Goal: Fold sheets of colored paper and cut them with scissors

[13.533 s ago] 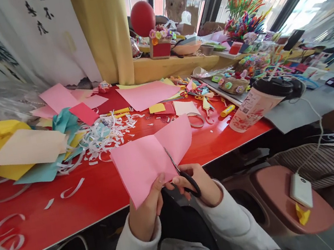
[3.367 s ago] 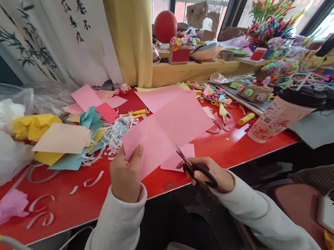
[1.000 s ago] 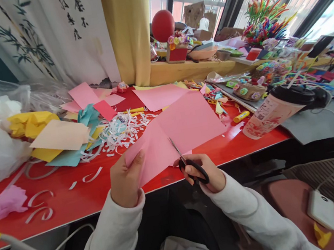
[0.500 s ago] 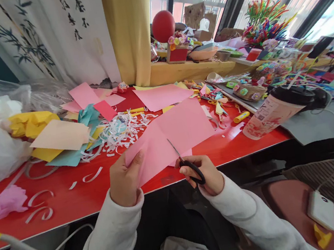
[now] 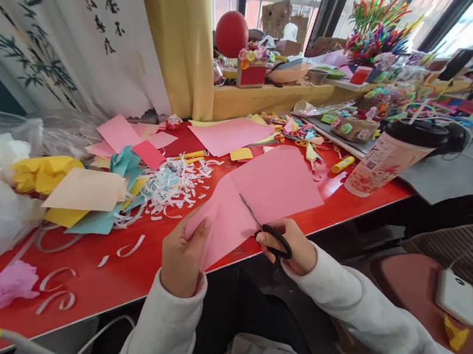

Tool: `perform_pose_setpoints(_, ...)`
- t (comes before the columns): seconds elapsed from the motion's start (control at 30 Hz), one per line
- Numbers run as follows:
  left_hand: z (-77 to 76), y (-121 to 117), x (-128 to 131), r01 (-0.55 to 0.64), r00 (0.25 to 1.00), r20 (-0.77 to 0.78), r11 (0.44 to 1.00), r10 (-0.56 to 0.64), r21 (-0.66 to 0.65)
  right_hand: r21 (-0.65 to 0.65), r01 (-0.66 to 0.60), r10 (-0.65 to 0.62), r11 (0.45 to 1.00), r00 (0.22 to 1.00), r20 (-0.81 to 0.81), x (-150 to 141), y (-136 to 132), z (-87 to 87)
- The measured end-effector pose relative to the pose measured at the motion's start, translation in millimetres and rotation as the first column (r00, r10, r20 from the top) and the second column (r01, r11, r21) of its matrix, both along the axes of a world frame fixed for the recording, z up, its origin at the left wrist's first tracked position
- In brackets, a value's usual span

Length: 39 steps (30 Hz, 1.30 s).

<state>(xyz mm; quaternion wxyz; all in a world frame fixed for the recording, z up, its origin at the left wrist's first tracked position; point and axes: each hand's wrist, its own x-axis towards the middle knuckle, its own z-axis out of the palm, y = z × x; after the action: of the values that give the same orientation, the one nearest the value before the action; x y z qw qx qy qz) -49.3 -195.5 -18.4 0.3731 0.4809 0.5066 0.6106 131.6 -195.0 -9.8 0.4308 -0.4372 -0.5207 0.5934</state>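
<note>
My left hand is closed on the left edge of a sheet of pink paper, thumb on top. The sheet is raised at the left and spreads to the right over the red table. In my right hand are black-handled scissors, fingers through the loops. The blades point up and left, lying over the middle of the sheet. Whether the blades are parted I cannot tell.
White paper shreds lie behind the left hand, beside colored paper. A paper cup with a black lid stands at the right. Another pink sheet lies at the back. The red table's front edge runs below my hands.
The pink sheet has shifted right and lies lower at its right end. Its lower right part now spreads past the scissors. Both hands have moved slightly, still holding sheet and scissors.
</note>
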Motion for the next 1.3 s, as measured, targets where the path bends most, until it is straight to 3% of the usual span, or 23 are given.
perform_pose_setpoints(0.27,0.0,0,1,-0.024,0.999,0.024,0.998,0.026,-0.049,-0.046,0.018,-0.019,0.999,1.0,-0.006,0,2,-2.9)
perform_pose_setpoints(0.47,4.5,-4,3,0.052,0.999,0.008,0.995,-0.051,-0.089,-0.036,0.014,-0.013,0.999,0.999,0.042,2,5,-3.2)
perform_pose_setpoints(0.67,5.7,-4,3,0.041,0.999,0.038,0.991,-0.036,-0.129,-0.035,0.017,-0.016,0.999,0.999,0.036,3,7,-3.9)
perform_pose_setpoints(0.9,-0.3,-4,1,0.109,0.994,-0.007,0.986,-0.111,-0.126,-0.091,0.028,-0.026,0.995,0.999,0.019,4,9,-4.9)
perform_pose_setpoints(1.3,-6.7,-5,3,0.115,0.993,0.0,0.986,-0.116,-0.124,-0.072,0.008,-0.007,0.997,1.0,0.01,4,10,-6.1)
